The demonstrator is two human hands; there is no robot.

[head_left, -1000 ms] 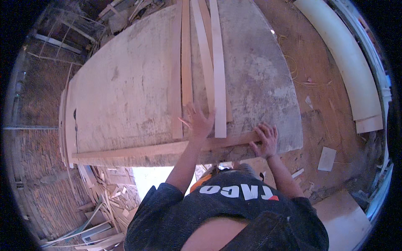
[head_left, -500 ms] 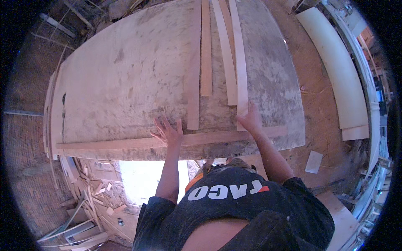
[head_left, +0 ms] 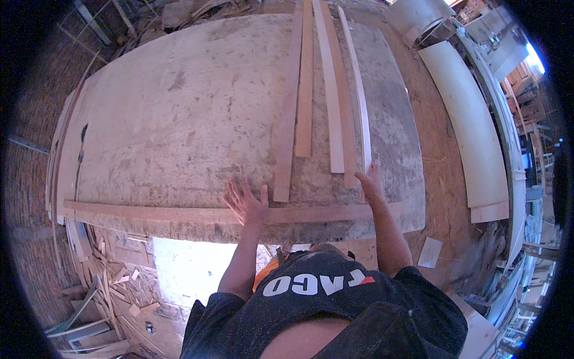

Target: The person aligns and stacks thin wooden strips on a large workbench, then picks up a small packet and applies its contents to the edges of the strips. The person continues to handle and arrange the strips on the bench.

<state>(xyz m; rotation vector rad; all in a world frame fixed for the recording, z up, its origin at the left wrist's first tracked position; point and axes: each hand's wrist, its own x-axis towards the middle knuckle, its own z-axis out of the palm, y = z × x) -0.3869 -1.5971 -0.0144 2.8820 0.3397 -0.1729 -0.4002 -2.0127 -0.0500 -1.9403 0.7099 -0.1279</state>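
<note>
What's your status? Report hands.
Right hand gripping narrow white wooden strip. Left hand spread over long crosswise tan wooden strip. Four long wooden strips alongside.

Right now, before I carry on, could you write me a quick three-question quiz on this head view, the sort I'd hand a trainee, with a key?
1. Short answer: of the wooden strips running away from the person, which one has the right hand at its near end?
2. True or false: the left hand has its fingers spread.
3. Fill in the blank: the pale curved sheet lies to the ____ of the wooden worktop.

Key: 1. the rightmost strip; 2. true; 3. right.
</note>
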